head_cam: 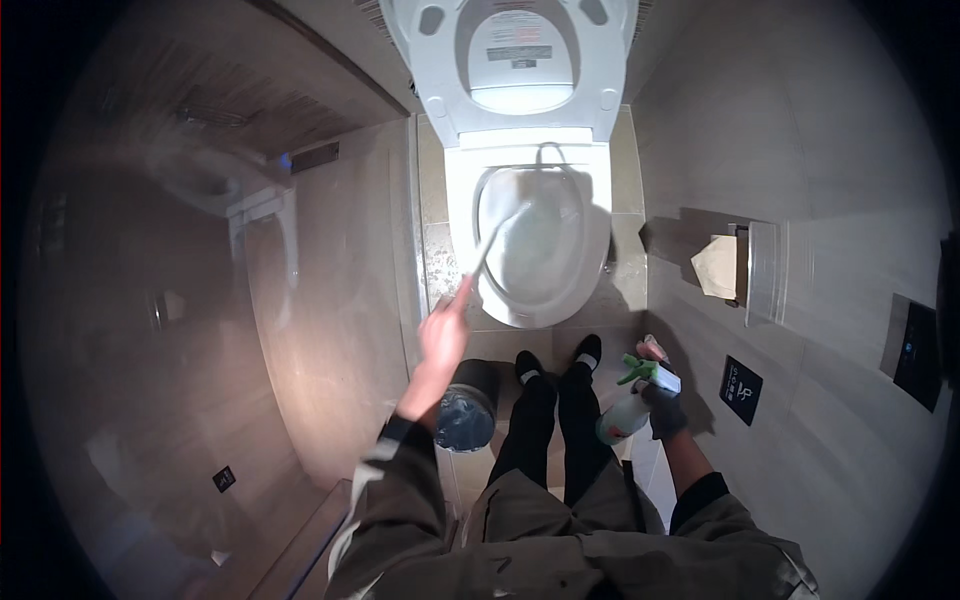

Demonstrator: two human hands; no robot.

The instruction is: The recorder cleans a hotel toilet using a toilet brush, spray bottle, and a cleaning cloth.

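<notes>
My bare left hand [444, 334] grips a thin pale handle [486, 251], apparently a toilet brush, that slants into the toilet bowl [525, 311]. Its far end is blurred inside the bowl, so the head does not show clearly. The white seat and lid [442, 75] are raised. On the right, low beside my leg, my right hand [664, 412] wears a dark grey glove and holds a spray bottle [624, 416] with a green trigger and a whitish body. Something pinkish [652, 349] shows just beyond the trigger; I cannot tell what it is.
A dark waste bin [480, 390] with a bag liner stands left of my feet. From the right wall juts a toilet paper holder [761, 274] with paper hanging. A glossy, reflective panel [337, 300] runs along the left. Dark signs [741, 390] bear writing.
</notes>
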